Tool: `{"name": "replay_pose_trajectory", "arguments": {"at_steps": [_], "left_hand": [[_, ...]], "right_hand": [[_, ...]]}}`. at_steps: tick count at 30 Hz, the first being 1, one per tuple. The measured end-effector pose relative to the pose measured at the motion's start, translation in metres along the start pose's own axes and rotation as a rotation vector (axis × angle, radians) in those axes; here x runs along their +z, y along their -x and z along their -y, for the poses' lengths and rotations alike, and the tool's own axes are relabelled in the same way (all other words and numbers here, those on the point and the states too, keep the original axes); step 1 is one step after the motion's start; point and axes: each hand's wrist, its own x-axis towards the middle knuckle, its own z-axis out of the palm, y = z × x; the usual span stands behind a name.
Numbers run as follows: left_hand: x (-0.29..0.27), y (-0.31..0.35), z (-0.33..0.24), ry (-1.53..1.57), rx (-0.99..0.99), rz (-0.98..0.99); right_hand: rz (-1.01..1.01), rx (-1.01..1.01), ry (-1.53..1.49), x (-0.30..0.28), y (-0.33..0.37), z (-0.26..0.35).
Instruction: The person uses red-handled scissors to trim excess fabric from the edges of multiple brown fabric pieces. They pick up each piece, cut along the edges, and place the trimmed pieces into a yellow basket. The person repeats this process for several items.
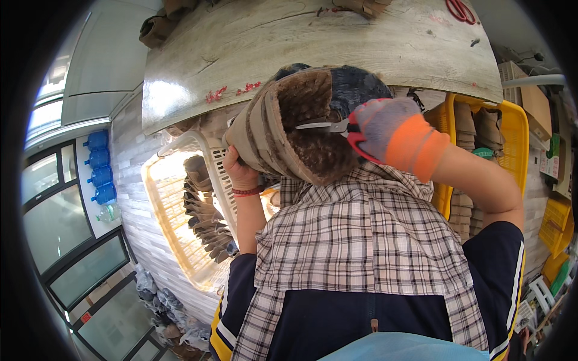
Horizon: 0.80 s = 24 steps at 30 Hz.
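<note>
My left hand (242,173), bare with a red bracelet at the wrist, grips the left side of a brown fleece-lined boot upper (260,131); most of its fingers are hidden behind the material. The boot upper lies tilted over my lap at the table's near edge, its fluffy brown opening facing me, with a dark section at its far right. In a grey and orange glove, my right hand (391,135) is closed round the red handles of scissors (319,126). The silver blades reach left into the opening, against the brown fleece.
A worn pale wooden table (223,66) spans the front, with red-handled scissors (460,11) at its far right and brown pieces (158,30) far left. A pale basket (158,204) stands at my left, a yellow crate (518,132) at my right, both with brown pieces inside.
</note>
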Motion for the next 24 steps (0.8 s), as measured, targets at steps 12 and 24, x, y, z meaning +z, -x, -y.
{"name": "replay_pose_trajectory", "arguments": {"at_steps": [12, 24], "left_hand": [[-0.002, -0.038, -0.048, -0.118, 0.210, -0.101], [-0.016, -0.119, -0.081, -0.264, 0.151, -0.132]], "right_hand": [[-0.583, 0.247, -0.419, 0.014, 0.039, -0.030], [-1.010, 0.196, -0.779, -0.027, -0.147, -0.237]]}}
